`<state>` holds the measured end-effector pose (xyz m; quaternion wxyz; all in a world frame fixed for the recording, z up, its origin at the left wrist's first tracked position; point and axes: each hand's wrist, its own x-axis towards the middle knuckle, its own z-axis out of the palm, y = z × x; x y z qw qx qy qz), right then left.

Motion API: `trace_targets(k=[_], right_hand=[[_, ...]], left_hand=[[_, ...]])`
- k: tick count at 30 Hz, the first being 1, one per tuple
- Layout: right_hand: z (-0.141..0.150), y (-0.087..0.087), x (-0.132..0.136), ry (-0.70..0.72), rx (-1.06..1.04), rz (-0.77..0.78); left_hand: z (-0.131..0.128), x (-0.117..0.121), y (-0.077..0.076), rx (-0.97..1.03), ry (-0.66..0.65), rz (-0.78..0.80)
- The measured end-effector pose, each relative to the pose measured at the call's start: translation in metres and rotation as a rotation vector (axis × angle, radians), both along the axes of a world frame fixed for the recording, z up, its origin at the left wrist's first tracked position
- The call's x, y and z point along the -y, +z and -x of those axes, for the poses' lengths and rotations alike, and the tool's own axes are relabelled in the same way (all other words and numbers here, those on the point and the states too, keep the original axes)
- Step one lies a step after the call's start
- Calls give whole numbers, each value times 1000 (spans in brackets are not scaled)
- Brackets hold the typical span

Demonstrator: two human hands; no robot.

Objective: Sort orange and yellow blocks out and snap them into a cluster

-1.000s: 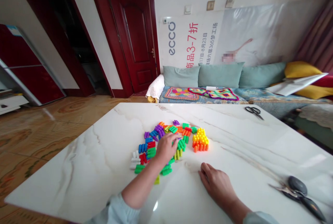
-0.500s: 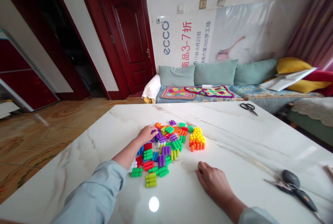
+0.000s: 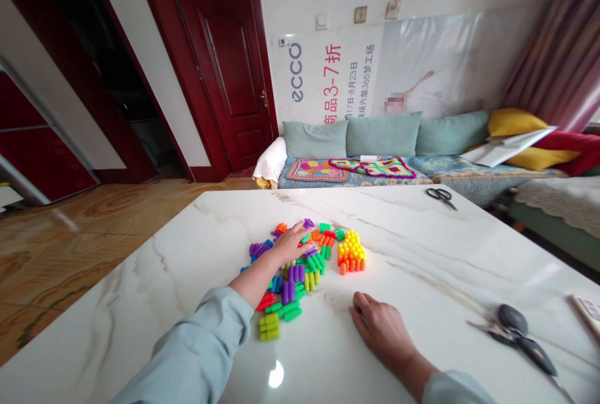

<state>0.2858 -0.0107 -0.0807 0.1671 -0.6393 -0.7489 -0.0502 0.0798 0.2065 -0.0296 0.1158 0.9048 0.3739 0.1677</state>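
Your left hand (image 3: 290, 244) lies open on the colourful plastic building blocks (image 3: 290, 274), your right hand (image 3: 382, 329) rests open on the marble table (image 3: 422, 254)

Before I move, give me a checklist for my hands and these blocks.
1. Left hand over the colored plastic blocks: ok, touching the pile.
2. Left hand's grip on a block: cannot tell.
3. Right hand flat on the marble table, apart from the blocks: ok.
4. Yellow and orange blocks in tidy rows: ok.
5. Main pile separated by color: not ok, mixed.
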Motion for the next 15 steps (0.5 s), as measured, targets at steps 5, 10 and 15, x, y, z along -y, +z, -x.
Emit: trace_targets(k=[5, 10, 15], right_hand=[[0, 1, -1, 4, 2, -9], [0, -2, -1, 7, -9, -49], [1, -3, -1, 4, -17, -58]], left_hand=[[11, 3, 0, -56, -12, -25], [45, 16, 8, -91, -28, -31], [59, 24, 16, -102, 27, 1]])
